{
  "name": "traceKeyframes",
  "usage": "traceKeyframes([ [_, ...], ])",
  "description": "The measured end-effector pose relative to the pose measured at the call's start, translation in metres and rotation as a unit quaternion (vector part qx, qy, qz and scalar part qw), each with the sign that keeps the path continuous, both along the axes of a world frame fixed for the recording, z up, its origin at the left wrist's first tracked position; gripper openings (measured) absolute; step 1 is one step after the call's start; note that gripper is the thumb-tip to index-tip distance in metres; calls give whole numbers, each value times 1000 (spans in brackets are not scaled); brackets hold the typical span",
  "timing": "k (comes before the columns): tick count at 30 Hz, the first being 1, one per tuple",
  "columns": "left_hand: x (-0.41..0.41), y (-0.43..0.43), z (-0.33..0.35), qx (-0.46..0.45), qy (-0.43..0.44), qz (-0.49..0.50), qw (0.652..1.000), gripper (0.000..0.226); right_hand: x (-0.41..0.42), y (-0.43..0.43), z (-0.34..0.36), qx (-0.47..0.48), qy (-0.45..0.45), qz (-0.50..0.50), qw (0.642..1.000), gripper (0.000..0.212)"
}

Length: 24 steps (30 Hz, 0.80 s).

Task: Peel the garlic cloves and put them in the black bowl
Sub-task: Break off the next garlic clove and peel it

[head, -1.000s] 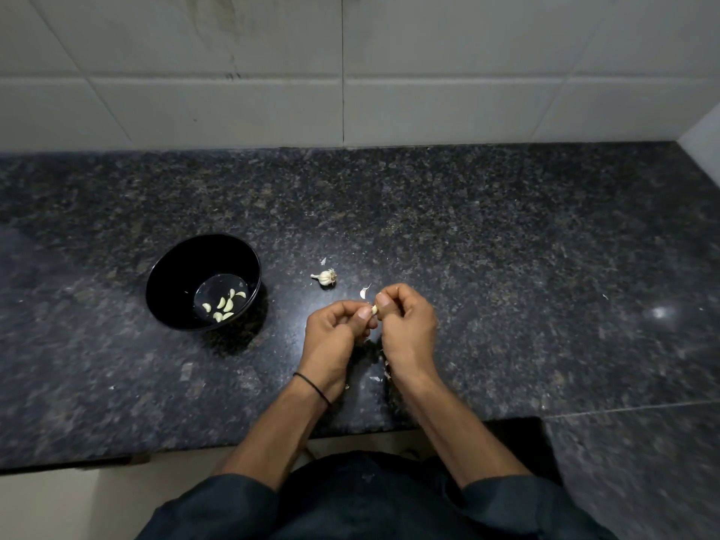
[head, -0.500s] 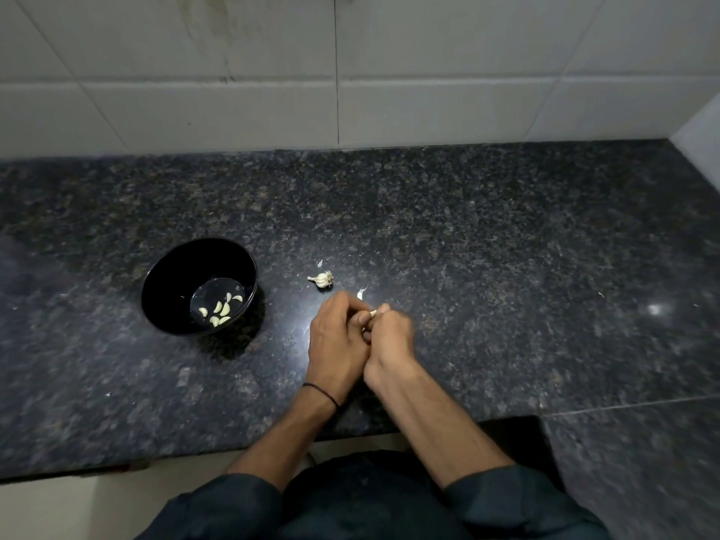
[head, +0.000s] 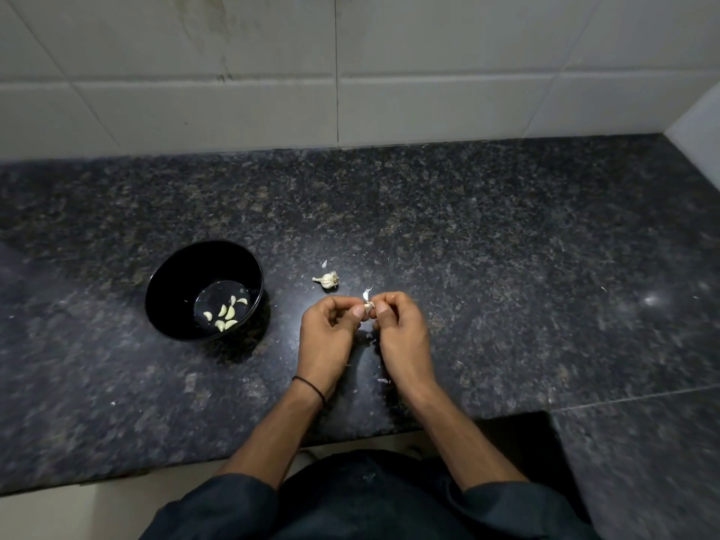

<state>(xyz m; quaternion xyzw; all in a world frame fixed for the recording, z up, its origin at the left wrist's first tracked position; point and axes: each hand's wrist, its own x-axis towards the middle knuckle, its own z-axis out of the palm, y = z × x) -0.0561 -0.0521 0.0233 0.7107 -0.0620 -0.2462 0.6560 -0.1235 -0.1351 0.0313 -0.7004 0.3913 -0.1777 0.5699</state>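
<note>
Both hands meet over the middle of the dark speckled desk point(head: 506, 267), not far from its near edge. The left hand point(head: 331, 329) and the right hand point(head: 401, 333) have their fingers curled in. The grip of each is closed tight on the same garlic clove point(head: 368, 305), which is pinched between the thumbs and fingertips of both hands. The clove is small and pale and sits just above the desk. A white sliver of skin point(head: 367, 293) shows right behind it; I cannot tell whether it hangs from the clove or lies on the desk.

The black bowl point(head: 171, 282) stands upright on the desk to the left of the hands, apart from them. Several peeled cloves point(head: 226, 313) lie in its bottom. A small garlic piece point(head: 328, 279) with a short stub lies on the desk beyond the left hand, between the bowl and the clove. Tiny scraps of skin point(head: 383, 380) lie on the desk near the right wrist.

A thin black band point(head: 309, 387) circles the left wrist. A white tiled wall point(head: 428, 91) rises behind the desk.
</note>
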Motion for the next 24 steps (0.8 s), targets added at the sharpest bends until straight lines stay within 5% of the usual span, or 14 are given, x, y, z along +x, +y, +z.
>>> traceKeyframes([
  [8, 23, 13, -2, 14, -74, -39, 996, 18, 3, 5, 4, -71, 18, 13, 997, 9],
  [17, 43, 31, -4, -18, -62, -83, 994, 18, 20, 20, 0, -48, 66, -38, 996, 20],
  [24, 50, 43, -6, -14, -69, -102, 992, 24, 21, 36, 4, -90, 60, -14, 994, 8],
])
